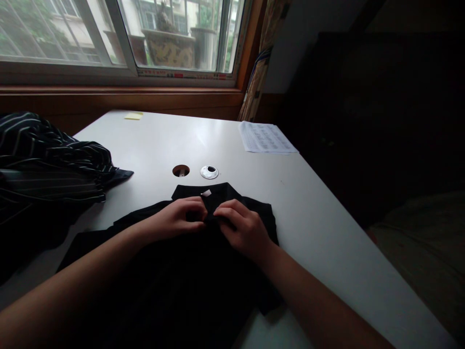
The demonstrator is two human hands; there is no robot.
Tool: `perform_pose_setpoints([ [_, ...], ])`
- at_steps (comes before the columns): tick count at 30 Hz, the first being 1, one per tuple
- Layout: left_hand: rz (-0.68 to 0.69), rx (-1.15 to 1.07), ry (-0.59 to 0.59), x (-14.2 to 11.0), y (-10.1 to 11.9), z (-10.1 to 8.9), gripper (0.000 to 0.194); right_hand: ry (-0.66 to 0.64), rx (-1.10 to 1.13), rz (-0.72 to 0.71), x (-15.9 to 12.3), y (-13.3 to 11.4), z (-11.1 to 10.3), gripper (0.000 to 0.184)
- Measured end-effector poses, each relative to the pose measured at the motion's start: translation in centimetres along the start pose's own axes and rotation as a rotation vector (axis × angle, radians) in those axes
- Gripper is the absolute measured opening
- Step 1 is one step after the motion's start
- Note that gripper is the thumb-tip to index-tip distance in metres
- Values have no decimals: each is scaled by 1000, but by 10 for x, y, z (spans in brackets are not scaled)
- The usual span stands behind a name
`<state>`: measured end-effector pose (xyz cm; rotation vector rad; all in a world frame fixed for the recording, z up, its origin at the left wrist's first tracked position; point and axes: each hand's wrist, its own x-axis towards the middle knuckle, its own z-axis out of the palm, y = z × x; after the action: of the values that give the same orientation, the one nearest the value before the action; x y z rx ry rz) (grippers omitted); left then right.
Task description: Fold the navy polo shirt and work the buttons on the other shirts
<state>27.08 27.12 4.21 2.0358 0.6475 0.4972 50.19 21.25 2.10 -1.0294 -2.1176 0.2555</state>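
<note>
A black collared shirt (189, 281) lies spread on the white table, its collar toward the window and a small white label (206, 193) showing inside the neck. My left hand (185, 215) pinches the cloth just below the collar, thumb and fingers together. Close beside it, my right hand (243, 225) grips the same front edge with bent fingers. The two sets of fingertips nearly meet at the neck opening. Whether a button sits between them is too dark and small to tell.
Heaped striped dark clothing (54, 160) lies at the left. Behind the shirt are a round table hole (180, 170) and a metal ring cover (209, 172). Printed sheets (267, 137) lie at the right edge, yellow sticky notes (133, 116) at the far edge, below a window (174, 39).
</note>
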Motion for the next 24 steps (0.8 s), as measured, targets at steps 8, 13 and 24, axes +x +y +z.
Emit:
perform_pose_setpoints([
  [8, 68, 69, 60, 0, -1, 3, 12, -182, 55, 34, 1, 4, 3, 25],
  [13, 121, 205, 119, 0, -10, 11, 4, -184, 29, 37, 1, 6, 5, 14],
  [24, 159, 176, 52, -3, -11, 6, 7, -163, -2, 49, 0, 5, 5, 15],
])
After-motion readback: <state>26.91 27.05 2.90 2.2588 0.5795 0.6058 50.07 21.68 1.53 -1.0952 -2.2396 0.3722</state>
